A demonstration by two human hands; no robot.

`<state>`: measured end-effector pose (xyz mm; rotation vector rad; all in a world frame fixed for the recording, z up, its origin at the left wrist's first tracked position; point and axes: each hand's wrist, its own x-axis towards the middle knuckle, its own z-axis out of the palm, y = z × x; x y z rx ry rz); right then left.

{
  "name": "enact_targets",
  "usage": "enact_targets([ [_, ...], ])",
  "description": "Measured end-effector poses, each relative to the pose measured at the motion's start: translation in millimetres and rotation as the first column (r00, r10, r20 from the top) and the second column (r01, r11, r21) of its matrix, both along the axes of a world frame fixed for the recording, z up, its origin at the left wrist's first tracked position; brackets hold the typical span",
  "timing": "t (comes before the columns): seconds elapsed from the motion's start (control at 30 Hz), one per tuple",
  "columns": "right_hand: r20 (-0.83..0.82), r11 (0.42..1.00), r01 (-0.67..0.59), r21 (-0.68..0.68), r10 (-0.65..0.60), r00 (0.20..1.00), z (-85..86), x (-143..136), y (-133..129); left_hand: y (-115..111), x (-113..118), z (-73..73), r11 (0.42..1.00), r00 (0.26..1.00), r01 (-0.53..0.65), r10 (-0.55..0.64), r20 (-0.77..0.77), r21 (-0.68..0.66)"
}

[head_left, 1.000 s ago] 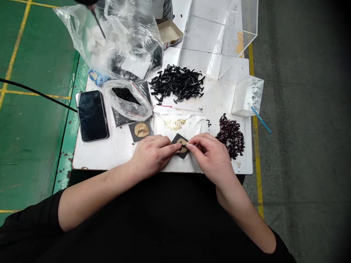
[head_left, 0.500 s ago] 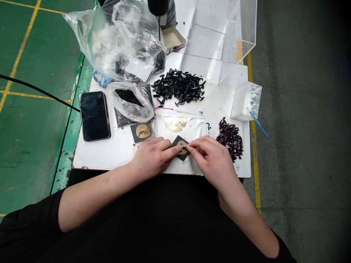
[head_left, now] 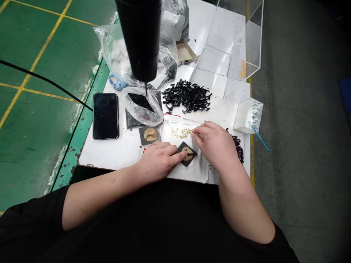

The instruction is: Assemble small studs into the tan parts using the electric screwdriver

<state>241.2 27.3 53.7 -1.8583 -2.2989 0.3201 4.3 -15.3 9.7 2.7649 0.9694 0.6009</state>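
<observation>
1 fingertip of the left hand (head_left: pixel 159 160) rests on a small dark piece (head_left: pixel 189 154) on a black square's (head_left: pixel 187 164) round tan lump (head_left: pixel 187 159), its grip unclear; the right hand's (head_left: pixel 215 144) fingertips bunch at shiny gold rings (head_left: pixel 181 134), any hold unclear. The piece seems placed; many rings, curved black pieces (head_left: pixel 188 96) and glossy dark-red bits (head_left: pixel 239 148) lie loose
</observation>
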Motion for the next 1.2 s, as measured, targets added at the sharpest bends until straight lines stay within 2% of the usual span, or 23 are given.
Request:
enact_targets([
  [0.2, 0.093, 0.999, -0.026, -0.045, 0.03, 0.995, 1.4, -5.9, 4.2, -0.6, 0.3, -1.3, 1.0, 1.0, -0.004, 0.004, -0.008, 0.001],
  [0.37, 0.213, 0.99, -0.126, 0.056, 0.112, 0.971, 0.8, -7.6, 4.2, -0.9, 1.0, -3.3, 1.0, 1.0, -0.008, 0.007, 0.008, 0.012],
  [0.53, 0.275, 0.985, -0.163, 0.064, 0.14, 0.951, -0.1, -8.7, 4.0, -0.9, 0.5, -4.8, 1.0, 1.0, -0.005, 0.005, -0.004, 0.003],
  [0.67, 0.169, 0.989, -0.136, 0.062, 0.124, 0.978, -3.1, -2.4, 2.4, -1.0, -0.3, -3.2, 1.0, 1.0, 0.0, 0.0, -0.025, -0.006],
  [0.8, -0.043, 0.996, -0.076, 0.046, 0.078, 0.996, -1.1, 10.1, -5.7, -0.8, -0.1, -0.6, 1.0, 1.0, -0.002, 0.002, -0.025, -0.017],
  [0.9, -0.241, 0.999, -0.04, 0.008, 0.04, 0.97, 5.0, 18.8, -17.8, -0.3, 0.4, 0.1, 1.0, 1.0, 0.0, 0.0, -0.022, -0.029],
  [1.0, -0.359, 0.999, -0.029, -0.044, 0.011, 0.933, 11.0, 23.9, -33.2, 0.1, 0.7, -0.7, 0.999, 1.0, 0.003, -0.004, -0.028, -0.044],
  [1.1, -0.375, 0.996, -0.087, -0.033, 0.069, 0.924, 12.9, 26.4, -47.1, 0.2, 0.6, -2.2, 0.999, 1.0, 0.011, -0.012, -0.025, -0.043],
  [1.2, -0.324, 0.978, -0.206, 0.023, 0.202, 0.924, 10.6, 28.1, -55.9, 0.1, 0.7, -3.5, 0.999, 1.0, 0.015, -0.016, -0.02, -0.037],
])
